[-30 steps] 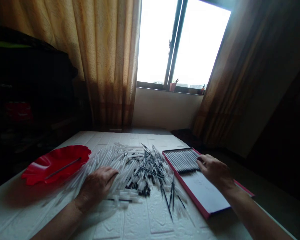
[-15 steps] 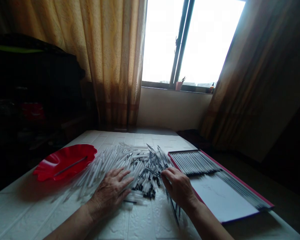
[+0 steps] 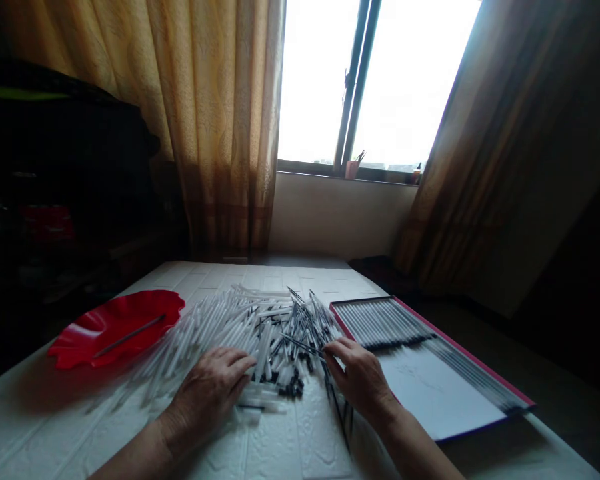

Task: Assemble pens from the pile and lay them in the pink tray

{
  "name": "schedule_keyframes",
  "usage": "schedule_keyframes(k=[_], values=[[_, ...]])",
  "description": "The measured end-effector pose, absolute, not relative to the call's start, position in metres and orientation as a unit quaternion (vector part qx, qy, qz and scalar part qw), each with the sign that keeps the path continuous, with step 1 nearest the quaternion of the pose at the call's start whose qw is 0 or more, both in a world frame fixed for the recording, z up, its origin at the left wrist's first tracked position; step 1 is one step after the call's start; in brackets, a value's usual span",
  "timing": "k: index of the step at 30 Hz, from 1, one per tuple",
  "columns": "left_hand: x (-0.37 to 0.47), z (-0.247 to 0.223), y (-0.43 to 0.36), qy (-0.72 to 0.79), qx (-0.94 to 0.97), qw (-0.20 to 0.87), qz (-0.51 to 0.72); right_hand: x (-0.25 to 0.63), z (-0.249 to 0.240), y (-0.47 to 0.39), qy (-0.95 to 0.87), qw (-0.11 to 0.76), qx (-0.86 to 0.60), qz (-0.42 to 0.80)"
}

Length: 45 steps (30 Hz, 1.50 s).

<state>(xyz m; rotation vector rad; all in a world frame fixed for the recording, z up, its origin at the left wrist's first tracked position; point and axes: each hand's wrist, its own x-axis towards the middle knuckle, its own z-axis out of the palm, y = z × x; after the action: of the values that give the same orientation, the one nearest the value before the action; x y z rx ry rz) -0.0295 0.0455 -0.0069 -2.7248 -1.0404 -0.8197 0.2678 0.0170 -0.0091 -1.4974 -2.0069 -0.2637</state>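
Observation:
My left hand (image 3: 213, 383) rests on the near side of a pile of clear plastic pen barrels (image 3: 220, 320), its fingers bent loosely and slightly apart, with no barrel visibly gripped. My right hand (image 3: 357, 370) is closed in a pinch on a thin dark pen refill (image 3: 303, 343), which points left over the pile. Several more dark refills (image 3: 335, 400) lie beneath and beside that hand. Small black caps or plugs (image 3: 293, 383) are heaped between my hands, near some short clear pieces (image 3: 260, 403).
A red scalloped dish (image 3: 80, 333) at the left holds one dark-cored pen (image 3: 130, 335). To the right, a red-edged shallow box (image 3: 445, 393) holds rows of pens (image 3: 385, 320). Everything stands on a white brick-patterned tabletop (image 3: 325, 440). Behind are curtains (image 3: 225, 133) and a window.
My left hand has drawn slightly left, and its fingers have come closer together. My right hand still pinches the refill. The whole view has shifted a little.

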Motion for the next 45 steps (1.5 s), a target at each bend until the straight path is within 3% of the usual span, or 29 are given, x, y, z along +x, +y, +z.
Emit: schedule_keyframes(k=[17, 20, 26, 33, 37, 45], values=[[-0.027, 0.011, 0.037, -0.337, -0.843, 0.052, -0.415, 0.271, -0.009, 0.015, -0.743, 0.296, -0.592, -0.099], [-0.025, 0.015, 0.03, -0.338, -0.826, -0.022, -0.451, 0.27, -0.008, 0.014, -0.745, 0.267, -0.602, -0.111], [-0.017, 0.019, 0.028, -0.336, -0.703, -0.336, -0.529, 0.261, -0.003, 0.009, -0.749, 0.174, -0.628, -0.122], [-0.014, 0.021, 0.033, -0.365, -0.623, -0.449, -0.527, 0.25, -0.002, 0.009, -0.743, 0.13, -0.641, -0.143], [-0.012, 0.025, 0.029, -0.368, -0.579, -0.51, -0.52, 0.254, -0.007, 0.013, -0.735, 0.165, -0.637, -0.164], [-0.019, 0.03, 0.037, -0.372, -0.465, -0.583, -0.552, 0.272, 0.006, 0.008, -0.741, 0.316, -0.567, -0.173]])
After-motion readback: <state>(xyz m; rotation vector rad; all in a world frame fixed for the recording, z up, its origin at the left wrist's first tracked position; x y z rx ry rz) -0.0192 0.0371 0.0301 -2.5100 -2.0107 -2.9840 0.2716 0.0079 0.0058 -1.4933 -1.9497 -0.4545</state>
